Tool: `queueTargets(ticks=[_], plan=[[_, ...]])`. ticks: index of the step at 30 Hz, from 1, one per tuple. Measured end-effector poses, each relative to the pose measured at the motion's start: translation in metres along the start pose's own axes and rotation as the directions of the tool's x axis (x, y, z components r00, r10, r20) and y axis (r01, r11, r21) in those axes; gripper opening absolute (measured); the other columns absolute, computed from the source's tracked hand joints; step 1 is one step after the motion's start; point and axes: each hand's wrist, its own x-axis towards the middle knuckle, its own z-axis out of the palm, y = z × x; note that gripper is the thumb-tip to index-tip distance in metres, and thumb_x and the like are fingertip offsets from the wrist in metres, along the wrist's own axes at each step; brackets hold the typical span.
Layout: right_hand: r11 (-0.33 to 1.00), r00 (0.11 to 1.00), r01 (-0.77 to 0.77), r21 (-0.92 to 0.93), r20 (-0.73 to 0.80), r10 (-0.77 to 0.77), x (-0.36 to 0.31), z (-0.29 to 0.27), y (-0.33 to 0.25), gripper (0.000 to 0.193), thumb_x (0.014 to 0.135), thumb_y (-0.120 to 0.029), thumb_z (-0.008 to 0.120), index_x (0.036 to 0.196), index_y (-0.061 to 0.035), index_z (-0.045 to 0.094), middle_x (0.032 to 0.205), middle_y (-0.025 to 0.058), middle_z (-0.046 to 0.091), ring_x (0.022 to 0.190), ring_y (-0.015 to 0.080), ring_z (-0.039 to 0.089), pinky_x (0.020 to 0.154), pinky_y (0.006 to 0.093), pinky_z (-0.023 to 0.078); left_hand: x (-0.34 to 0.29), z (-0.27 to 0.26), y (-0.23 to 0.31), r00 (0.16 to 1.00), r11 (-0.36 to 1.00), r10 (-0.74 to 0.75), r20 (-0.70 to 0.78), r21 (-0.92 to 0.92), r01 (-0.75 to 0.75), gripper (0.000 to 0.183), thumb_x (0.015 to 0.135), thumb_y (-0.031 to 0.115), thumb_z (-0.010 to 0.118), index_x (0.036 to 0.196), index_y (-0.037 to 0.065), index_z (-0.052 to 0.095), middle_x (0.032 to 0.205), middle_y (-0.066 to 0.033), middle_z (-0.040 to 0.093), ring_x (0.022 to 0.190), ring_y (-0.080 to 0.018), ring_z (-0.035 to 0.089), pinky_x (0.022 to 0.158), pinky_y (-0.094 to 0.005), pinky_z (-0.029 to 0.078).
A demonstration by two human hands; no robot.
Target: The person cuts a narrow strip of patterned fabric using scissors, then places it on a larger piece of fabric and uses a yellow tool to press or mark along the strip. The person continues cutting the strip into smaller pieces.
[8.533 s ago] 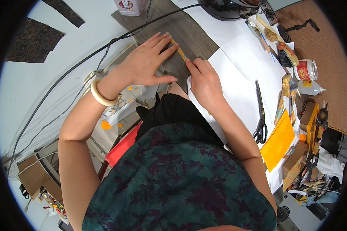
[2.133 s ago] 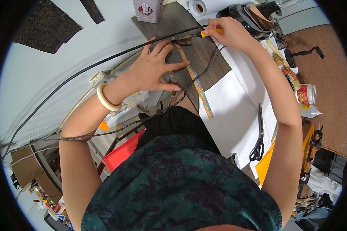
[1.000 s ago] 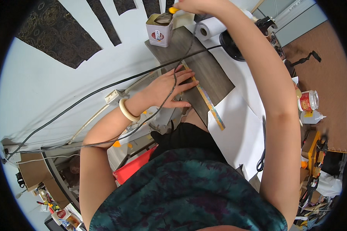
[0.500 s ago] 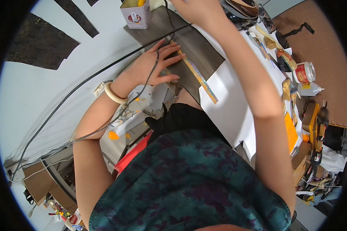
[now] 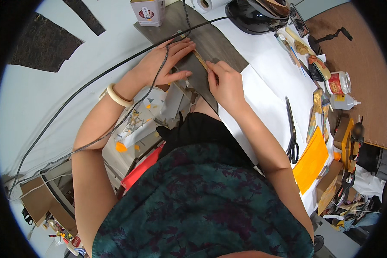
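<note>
A narrow gold patterned strip [image 5: 200, 59] lies slantwise on the dark grey board [image 5: 230, 49]. My left hand [image 5: 159, 64] rests flat near its far end, fingers stretched out and thumb apart. My right hand [image 5: 228, 85] is closed at the strip's near part, thumb and forefinger pinching it; the end beneath the hand is hidden. A black cord and a thin braided one run across the left hand and forearm. Beyond the board's right side stands a black and brown iron [image 5: 258, 17] on white paper [image 5: 262, 56].
Black scissors [image 5: 292, 129] and an orange sheet [image 5: 311, 163] lie on the right. Behind them are a jar [image 5: 339, 83] and a squeeze bottle [image 5: 344, 102]. A pale tin [image 5: 148, 13] stands at the far left. Scraps fill a white container [image 5: 146, 124] below my left arm.
My right hand has come down from the iron's side to the strip and pinches it. My left hand stays on the strip's far part. The scissors are now uncovered.
</note>
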Motion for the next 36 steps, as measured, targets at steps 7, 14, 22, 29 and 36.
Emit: queueTargets(ticks=[7,14,22,29,36], plan=[[0.981,0.99,0.121,-0.153,0.088,-0.109,-0.004,-0.006,0.002,0.041,0.084,0.002,0.069,0.125,0.0025,0.075,0.093,0.0152,0.066,0.09,0.033,0.069,0.079,0.043,0.058,0.003,0.0,-0.001,1.0,1.0,0.004,0.006,0.027,-0.004,0.074,0.1,0.051,0.066,0.151,-0.002,0.056,0.151,-0.0215,0.06,0.144,-0.0362,0.054,0.126,-0.0488,0.036],[0.963,0.974,0.183,-0.198,0.17,-0.151,-0.003,-0.01,0.003,0.049,0.082,0.002,0.066,0.131,0.0054,0.072,0.094,0.0142,0.068,0.091,0.0306,0.067,0.082,0.0396,0.058,0.004,0.003,-0.001,0.998,0.999,-0.005,0.057,0.047,0.002,0.072,0.1,0.048,0.066,0.153,-0.001,0.055,0.156,-0.0226,0.056,0.148,-0.0382,0.049,0.127,-0.0507,0.034],[0.918,0.948,0.264,-0.296,0.254,-0.19,-0.001,-0.014,0.0,0.051,0.082,-0.002,0.066,0.131,0.0105,0.07,0.098,0.0145,0.071,0.094,0.0286,0.067,0.084,0.0368,0.057,0.004,-0.001,0.003,0.994,0.998,-0.027,0.109,0.061,0.02,0.075,0.099,0.058,0.066,0.154,0.008,0.057,0.157,-0.024,0.054,0.151,-0.0391,0.047,0.128,-0.0517,0.032],[0.917,0.947,0.263,-0.302,0.261,-0.186,-0.002,-0.013,0.001,0.052,0.082,-0.001,0.065,0.132,0.011,0.068,0.1,0.0149,0.071,0.095,0.0293,0.067,0.085,0.0376,0.056,0.003,-0.004,0.01,0.992,0.996,-0.035,0.121,0.083,0.025,0.077,0.095,0.064,0.068,0.157,0.019,0.056,0.159,-0.0246,0.051,0.153,-0.038,0.043,0.129,-0.0518,0.03],[0.925,0.948,0.233,-0.3,0.282,-0.147,-0.002,-0.014,0.0,0.055,0.081,0.0,0.065,0.135,0.01,0.067,0.105,0.0148,0.07,0.097,0.0306,0.067,0.086,0.0388,0.056,0.001,0.001,0.01,0.993,0.996,-0.078,0.086,0.044,0.075,0.088,0.093,0.067,0.069,0.157,0.009,0.054,0.161,-0.023,0.049,0.155,-0.0383,0.042,0.129,-0.0523,0.029]])
